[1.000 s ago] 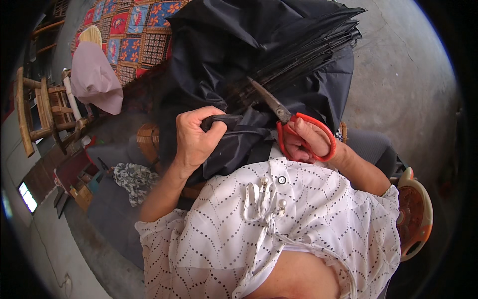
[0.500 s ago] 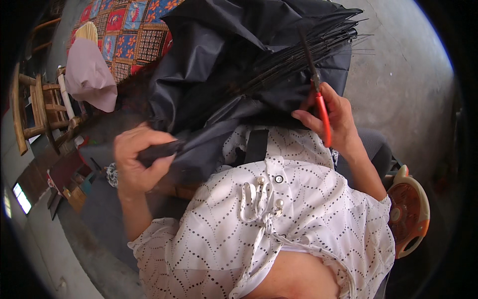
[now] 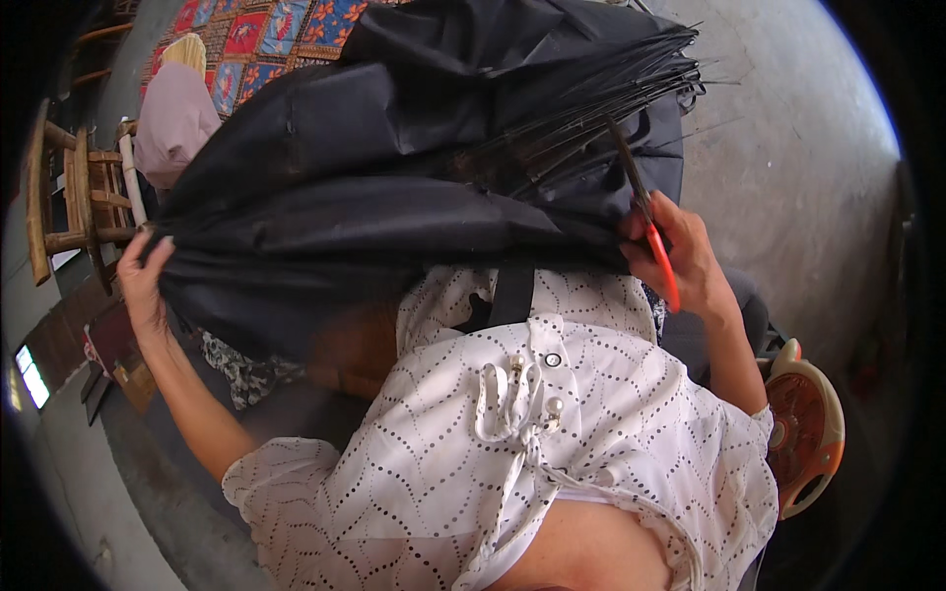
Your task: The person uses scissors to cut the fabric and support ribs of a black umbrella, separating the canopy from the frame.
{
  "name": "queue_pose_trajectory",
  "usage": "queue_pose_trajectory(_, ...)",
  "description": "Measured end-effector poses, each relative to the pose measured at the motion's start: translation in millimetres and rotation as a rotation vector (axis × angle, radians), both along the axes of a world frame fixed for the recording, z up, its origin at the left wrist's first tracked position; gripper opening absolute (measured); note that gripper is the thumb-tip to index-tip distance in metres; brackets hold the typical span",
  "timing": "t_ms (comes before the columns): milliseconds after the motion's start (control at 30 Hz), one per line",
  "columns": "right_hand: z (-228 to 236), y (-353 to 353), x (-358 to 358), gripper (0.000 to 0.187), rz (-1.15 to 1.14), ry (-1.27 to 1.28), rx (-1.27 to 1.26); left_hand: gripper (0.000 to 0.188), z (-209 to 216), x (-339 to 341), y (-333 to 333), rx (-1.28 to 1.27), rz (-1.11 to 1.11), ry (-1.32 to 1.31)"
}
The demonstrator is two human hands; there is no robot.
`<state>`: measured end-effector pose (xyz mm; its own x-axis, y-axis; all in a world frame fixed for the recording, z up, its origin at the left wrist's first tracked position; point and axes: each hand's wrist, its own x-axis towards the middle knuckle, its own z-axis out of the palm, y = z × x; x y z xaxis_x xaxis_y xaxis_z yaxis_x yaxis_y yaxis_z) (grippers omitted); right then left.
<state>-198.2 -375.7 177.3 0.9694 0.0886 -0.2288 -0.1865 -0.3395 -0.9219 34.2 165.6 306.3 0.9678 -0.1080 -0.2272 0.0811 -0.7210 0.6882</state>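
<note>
Across my lap spreads a large sheet of smooth black fabric (image 3: pixel 325 207), pulled into long folds toward the left. My left hand (image 3: pixel 146 286) grips its gathered far-left end, fingers closed round the cloth. In my right hand (image 3: pixel 680 251) is a pair of scissors (image 3: pixel 658 251) with red handles and long dark blades, pointing up and away. The blades lie over the fabric near a bundle of thin dark rods (image 3: pixel 621 84), like umbrella ribs, whose ends fan out at the right. The right fingertips are partly hidden behind the handles.
Bamboo chairs (image 3: pixel 89 197) stand at the left, beside a pale pink cloth-covered thing (image 3: pixel 175 118). Behind the fabric lies a patterned red and blue cloth (image 3: pixel 256 49). An orange and white fan (image 3: pixel 808 424) is close by my right elbow. Grey floor (image 3: pixel 788 128) extends at the right.
My left hand has moved out to the left, drawing the black fabric out into a long stretch. My right hand with the scissors has shifted slightly right and nearer to me.
</note>
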Motion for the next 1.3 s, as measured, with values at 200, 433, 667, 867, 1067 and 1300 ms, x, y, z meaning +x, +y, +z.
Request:
queue_pose_trajectory(200,-2.0,9.2,-16.7,0.024,0.114,-0.013,-0.113,0.035,-52.6,-22.4,-90.5,0.946,-0.679,-0.364)
queue_pose_trajectory(433,0.1,17.3,-14.3,0.025,0.175,-0.052,0.054,0.019,-119.1,-98.5,-281.6,-0.074,-0.729,-0.263)
queue_pose_trajectory(667,-5.8,15.1,-18.6,0.022,0.206,0.067,0.053,0.045,-101.8,-92.0,-264.5,0.158,-0.726,0.247)
queue_pose_trajectory(867,-8.0,21.7,-16.0,0.020,0.247,0.105,0.081,0.033,-121.3,-122.3,-248.4,-0.064,-0.346,0.708)
queue_pose_trajectory(1067,-4.2,16.4,-7.6,0.030,0.254,0.164,0.072,0.020,-109.0,-124.7,-244.3,-0.190,-0.351,0.658)
queue_pose_trajectory(1300,-8.6,12.7,9.5,0.061,0.263,0.285,0.295,0.018,-95.7,-124.5,-243.2,-0.173,-0.287,0.616)
